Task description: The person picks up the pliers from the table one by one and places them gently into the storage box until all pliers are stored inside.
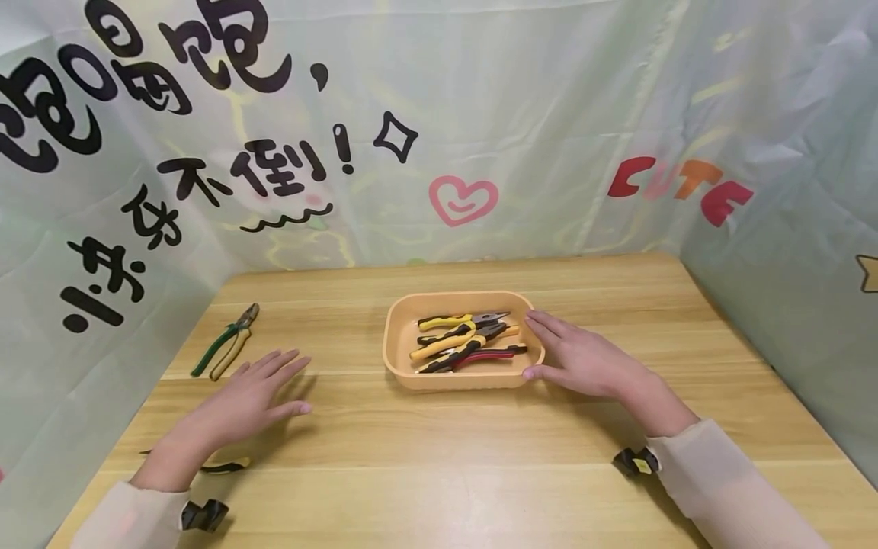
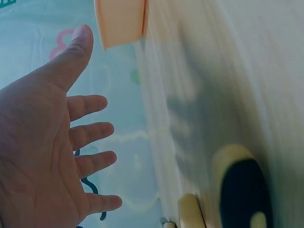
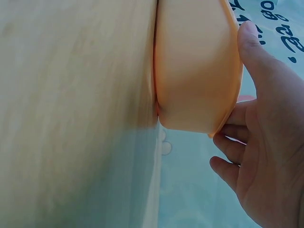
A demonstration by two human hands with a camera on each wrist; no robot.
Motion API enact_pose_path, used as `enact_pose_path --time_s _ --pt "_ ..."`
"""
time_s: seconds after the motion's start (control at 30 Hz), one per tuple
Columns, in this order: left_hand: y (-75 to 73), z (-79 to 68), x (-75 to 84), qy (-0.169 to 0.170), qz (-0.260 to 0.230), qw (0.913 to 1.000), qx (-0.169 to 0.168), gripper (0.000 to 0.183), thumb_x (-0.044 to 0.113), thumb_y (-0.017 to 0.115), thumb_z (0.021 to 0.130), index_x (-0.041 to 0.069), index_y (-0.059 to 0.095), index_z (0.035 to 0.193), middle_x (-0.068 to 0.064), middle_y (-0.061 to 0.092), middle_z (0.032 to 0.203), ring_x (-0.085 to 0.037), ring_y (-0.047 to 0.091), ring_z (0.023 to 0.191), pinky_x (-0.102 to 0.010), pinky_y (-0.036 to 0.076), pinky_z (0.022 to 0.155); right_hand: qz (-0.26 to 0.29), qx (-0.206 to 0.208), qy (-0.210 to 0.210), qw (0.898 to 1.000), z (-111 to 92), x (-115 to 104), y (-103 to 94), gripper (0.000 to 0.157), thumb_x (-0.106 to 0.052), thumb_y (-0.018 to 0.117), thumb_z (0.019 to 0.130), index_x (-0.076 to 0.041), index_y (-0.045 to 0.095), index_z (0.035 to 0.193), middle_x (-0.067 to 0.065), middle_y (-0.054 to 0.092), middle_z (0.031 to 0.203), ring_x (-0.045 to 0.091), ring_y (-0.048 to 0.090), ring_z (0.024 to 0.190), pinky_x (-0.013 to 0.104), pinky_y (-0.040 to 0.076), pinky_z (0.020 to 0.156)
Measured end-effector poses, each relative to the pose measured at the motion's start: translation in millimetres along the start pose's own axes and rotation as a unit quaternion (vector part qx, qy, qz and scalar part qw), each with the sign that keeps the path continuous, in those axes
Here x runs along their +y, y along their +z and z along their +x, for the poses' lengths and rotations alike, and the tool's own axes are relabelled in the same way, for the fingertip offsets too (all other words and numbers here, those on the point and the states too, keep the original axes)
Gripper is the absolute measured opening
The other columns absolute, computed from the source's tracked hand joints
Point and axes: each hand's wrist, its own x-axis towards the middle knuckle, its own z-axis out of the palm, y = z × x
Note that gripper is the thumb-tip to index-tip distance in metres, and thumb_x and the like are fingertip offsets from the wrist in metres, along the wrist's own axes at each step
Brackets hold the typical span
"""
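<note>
A shallow orange plastic basket (image 1: 453, 381) sits near the middle of the table with several pliers (image 1: 466, 343) lying in it, their handles yellow, black and red. At its right end my right hand (image 1: 586, 362) holds the rim, thumb by the near corner and fingers along the far part; the right wrist view shows this hand (image 3: 270, 142) at the basket wall (image 3: 197, 71). My left hand (image 1: 243, 404) hovers over the left of the table, fingers spread and holding nothing. Beyond it lie combination pliers (image 1: 229, 339) with green and cream handles. Under the left wrist, yellow-and-black-handled pliers (image 1: 226, 465) are partly hidden.
The wooden table (image 1: 439, 457) backs onto a printed fabric sheet (image 1: 535, 114) that also rises on both sides. Small black cameras (image 1: 204, 516) are strapped at the wrists.
</note>
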Motion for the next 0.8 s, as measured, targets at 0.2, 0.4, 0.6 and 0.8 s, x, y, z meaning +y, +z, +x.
enact_pose_path --time_s 0.2,0.4,0.6,0.8 --pt "1.0 -9.5 -8.1 -0.004 -0.012 0.9999 0.000 0.082 0.063 0.054 0.091 0.007 0.040 0.149 -0.025 0.037 0.149 -0.050 0.032 0.134 -0.072 0.026 0.101 0.003 -0.003 0.002 1.000 -1 -1 -0.5 0.098 -0.070 0.049 0.090 0.000 0.025 0.154 0.017 0.020 0.160 0.039 0.033 0.139 0.052 0.037 0.107" --pt "6.0 -19.6 -18.3 -0.016 -0.025 0.9996 -0.006 0.081 0.060 0.057 0.091 0.006 0.041 0.148 -0.026 0.039 0.146 -0.051 0.037 0.130 -0.068 0.032 0.100 0.003 -0.005 0.003 1.000 0 -2 0.2 0.097 -0.070 0.048 0.090 -0.001 0.025 0.154 0.017 0.020 0.160 0.039 0.033 0.139 0.053 0.037 0.106" --pt "7.7 -28.8 -25.9 -0.029 -0.030 0.9991 -0.013 0.081 0.059 0.061 0.089 0.004 0.045 0.145 -0.029 0.042 0.143 -0.053 0.039 0.127 -0.067 0.034 0.098 0.003 -0.004 0.001 1.000 1 -1 1.1 0.097 -0.070 0.048 0.090 0.000 0.025 0.154 0.017 0.020 0.160 0.039 0.033 0.139 0.052 0.036 0.107" --pt "8.6 -32.0 -33.4 -0.037 -0.055 0.9975 -0.026 0.086 0.064 0.062 0.085 0.005 0.045 0.146 -0.028 0.043 0.143 -0.052 0.041 0.127 -0.067 0.036 0.097 0.001 -0.005 0.005 1.000 0 0 -0.5 0.098 -0.071 0.047 0.089 -0.001 0.024 0.154 0.017 0.019 0.160 0.038 0.032 0.139 0.052 0.036 0.107"
